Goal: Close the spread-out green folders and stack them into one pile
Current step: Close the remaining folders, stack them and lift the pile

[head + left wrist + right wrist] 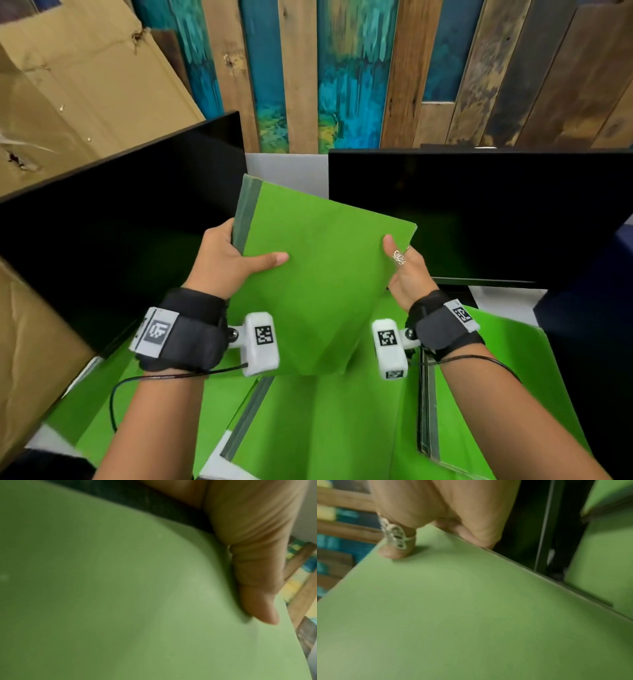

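From the head view, a closed flat green cardboard folder with a grey-green spine strip is held tilted in the air, above the other green folders spread on the white desk. The left hand grips its spine edge, thumb on the cover; the right hand pinches the opposite edge. Two black monitors flank the folder closely, leaving a narrow gap behind it.

The left wrist view shows the thumb pressed flat on the cover near its far edge.

The right wrist view shows a silver ring on the thumb and fingers curled under the folder's edge.
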A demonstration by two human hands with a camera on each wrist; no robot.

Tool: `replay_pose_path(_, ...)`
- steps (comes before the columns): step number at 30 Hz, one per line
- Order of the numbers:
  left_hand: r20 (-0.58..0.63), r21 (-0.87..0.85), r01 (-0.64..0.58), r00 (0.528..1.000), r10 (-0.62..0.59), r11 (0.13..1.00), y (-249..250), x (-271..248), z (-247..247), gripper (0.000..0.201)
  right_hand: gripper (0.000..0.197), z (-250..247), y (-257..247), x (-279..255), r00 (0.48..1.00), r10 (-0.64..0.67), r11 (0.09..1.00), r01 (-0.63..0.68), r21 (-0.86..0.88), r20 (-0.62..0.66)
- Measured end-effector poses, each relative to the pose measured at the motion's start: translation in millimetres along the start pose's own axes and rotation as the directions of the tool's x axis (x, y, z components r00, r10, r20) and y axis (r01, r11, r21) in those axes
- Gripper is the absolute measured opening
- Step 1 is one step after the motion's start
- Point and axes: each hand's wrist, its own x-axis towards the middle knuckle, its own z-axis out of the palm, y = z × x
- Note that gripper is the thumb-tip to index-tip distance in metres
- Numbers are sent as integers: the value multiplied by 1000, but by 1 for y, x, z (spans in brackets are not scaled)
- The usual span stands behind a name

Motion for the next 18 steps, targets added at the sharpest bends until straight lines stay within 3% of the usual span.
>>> replay_pose_path(3,-12,-94,27,1000,-28,995,-12,6,26,39,13,-10,-13,-6,969,-137,971,90,-223,-205)
replay_pose_path(7,105,-61,18,994,-11,998,-22,14,77,34,19,-58,-31,-5,849,-359,836,108,-538,-387)
replay_pose_path(10,291,71,84,951,-101,994,-35,18,121,46,31,-107,-32,-3,789,-337,781,-70,-621,-513)
replay_pose_path(13,530,284,102,812,-245,953,-53,9,165,49,39,-152,-29,-10,733,-275,723,-269,-636,-623)
replay_pose_path(15,600,356,73,747,-288,932,-68,-3,194,61,44,-178,-24,-15,675,-231,664,-417,-620,-701)
replay_pose_path(18,529,377,77,800,-283,923,-81,-24,233,63,62,-207,-12,-18,607,-207,501,-608,-616,-767)
